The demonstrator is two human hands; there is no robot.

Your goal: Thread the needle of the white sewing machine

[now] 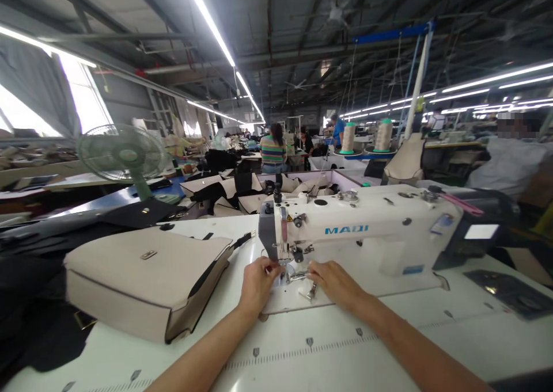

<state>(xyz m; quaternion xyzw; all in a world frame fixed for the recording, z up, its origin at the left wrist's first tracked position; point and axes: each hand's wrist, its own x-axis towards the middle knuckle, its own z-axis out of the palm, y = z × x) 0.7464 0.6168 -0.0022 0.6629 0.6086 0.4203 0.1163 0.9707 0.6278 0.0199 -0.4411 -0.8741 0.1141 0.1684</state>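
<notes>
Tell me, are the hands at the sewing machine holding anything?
It cannot be told for sure. The left hand has its fingertips pinched by the needle area of the sewing machine, the right hand rests beside the presser foot; anything between them is too small to see.

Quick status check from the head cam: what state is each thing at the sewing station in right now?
Left hand: fingers pinched at the needle area, what it grips too small to tell.
Right hand: resting flat beside the presser foot.
Sewing machine: upright on the table; running or not, cannot tell.
Beige bag: lying flat, flap closed, untouched.
Fan: upright; spinning unclear.
Thread cones: standing upright.
</notes>
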